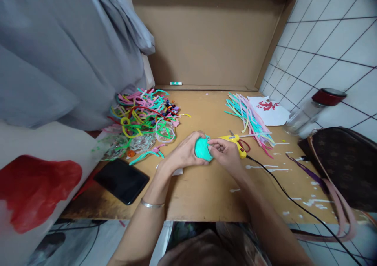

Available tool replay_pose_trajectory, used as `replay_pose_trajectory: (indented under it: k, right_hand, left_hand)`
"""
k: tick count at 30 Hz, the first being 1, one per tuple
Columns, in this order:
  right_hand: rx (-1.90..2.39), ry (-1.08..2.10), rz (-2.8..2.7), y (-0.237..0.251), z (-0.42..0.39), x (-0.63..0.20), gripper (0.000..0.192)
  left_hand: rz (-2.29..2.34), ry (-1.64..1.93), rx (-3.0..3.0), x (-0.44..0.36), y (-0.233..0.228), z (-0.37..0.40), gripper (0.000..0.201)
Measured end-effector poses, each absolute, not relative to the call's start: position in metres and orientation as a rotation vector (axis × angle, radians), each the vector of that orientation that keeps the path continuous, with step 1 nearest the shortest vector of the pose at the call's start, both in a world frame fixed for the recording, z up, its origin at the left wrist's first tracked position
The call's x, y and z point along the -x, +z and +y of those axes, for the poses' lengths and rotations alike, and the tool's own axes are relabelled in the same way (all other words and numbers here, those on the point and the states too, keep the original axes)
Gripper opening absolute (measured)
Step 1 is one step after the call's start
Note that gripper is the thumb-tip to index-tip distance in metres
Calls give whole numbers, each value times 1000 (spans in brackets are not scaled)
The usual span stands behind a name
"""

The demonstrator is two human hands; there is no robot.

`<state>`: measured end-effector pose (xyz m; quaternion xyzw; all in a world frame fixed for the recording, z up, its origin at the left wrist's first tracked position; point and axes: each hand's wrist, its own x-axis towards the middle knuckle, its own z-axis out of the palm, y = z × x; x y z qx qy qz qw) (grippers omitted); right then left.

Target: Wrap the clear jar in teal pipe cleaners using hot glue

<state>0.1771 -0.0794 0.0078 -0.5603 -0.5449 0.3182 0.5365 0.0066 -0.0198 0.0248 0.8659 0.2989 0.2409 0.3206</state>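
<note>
Both hands are pinching the teal coil at frame centre, left hand cupping, right hand pressing its edge, so the glue gun lying just right could be scorching knuckles.

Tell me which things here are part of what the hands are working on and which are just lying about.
In use: the teal coil, held by the left hand and right hand; glue gun beside them; tangled pipe cleaners; straight pipe cleaners.

Lying about: phone, jar, handbag, glue stick, printed paper.
</note>
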Motion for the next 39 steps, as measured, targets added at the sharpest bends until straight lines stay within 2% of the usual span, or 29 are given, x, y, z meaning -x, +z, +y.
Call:
replay_pose_trajectory:
  k: [39]
  right_hand:
    - [1358,753,-1275,9,-80,-175,26]
  left_hand:
    - [693,661,-2335,-5,20,-16,75]
